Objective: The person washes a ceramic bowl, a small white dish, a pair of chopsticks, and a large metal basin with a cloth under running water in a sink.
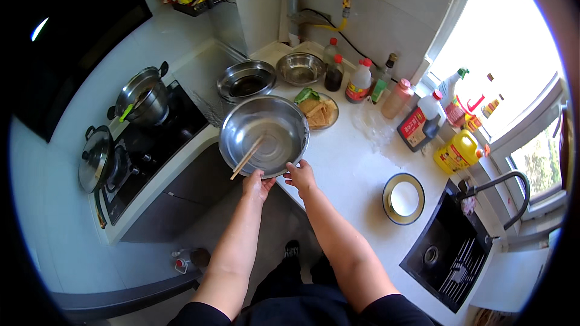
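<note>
Here, the left hand (258, 185) and right hand (301, 176) pinch the near rim of a round, silver metal bowl (281, 125) extending beyond them. Tilting could dislodge slim, brown wooden chopsticks (248, 157) leaning left of the grip.

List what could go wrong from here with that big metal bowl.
The left hand and right hand both hold the near rim of the large metal bowl, so its far side might dip if nothing supports it; its underside is hidden. The chopsticks stick out over the rim near the left hand and could get knocked out. The bowl might also bump the plate of food just beyond its right side.
</note>
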{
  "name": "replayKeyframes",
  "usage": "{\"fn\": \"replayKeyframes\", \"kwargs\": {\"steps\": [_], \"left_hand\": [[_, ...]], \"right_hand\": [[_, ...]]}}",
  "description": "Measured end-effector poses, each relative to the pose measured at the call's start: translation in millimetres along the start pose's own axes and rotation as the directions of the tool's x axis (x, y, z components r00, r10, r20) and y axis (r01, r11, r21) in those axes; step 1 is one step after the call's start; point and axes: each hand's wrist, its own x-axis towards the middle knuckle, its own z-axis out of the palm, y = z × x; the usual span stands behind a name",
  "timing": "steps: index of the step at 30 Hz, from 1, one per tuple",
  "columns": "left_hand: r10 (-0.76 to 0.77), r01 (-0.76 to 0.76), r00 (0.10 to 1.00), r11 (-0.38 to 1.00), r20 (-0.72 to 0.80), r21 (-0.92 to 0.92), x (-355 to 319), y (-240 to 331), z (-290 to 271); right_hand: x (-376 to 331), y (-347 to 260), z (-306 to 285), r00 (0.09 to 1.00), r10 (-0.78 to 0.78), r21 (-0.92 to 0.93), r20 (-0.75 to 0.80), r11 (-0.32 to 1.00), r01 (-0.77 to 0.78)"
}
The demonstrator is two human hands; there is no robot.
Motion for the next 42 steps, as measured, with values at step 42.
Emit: {"fn": "replayKeyframes", "kwargs": {"steps": [42], "left_hand": [[-0.479, -0.202, 0.872, -0.157, 0.104, 0.967, -278, -578, 182]], "right_hand": [[-316, 237, -621, 0.593, 0.497, 0.637, -0.633, 0.770, 0.035]]}}
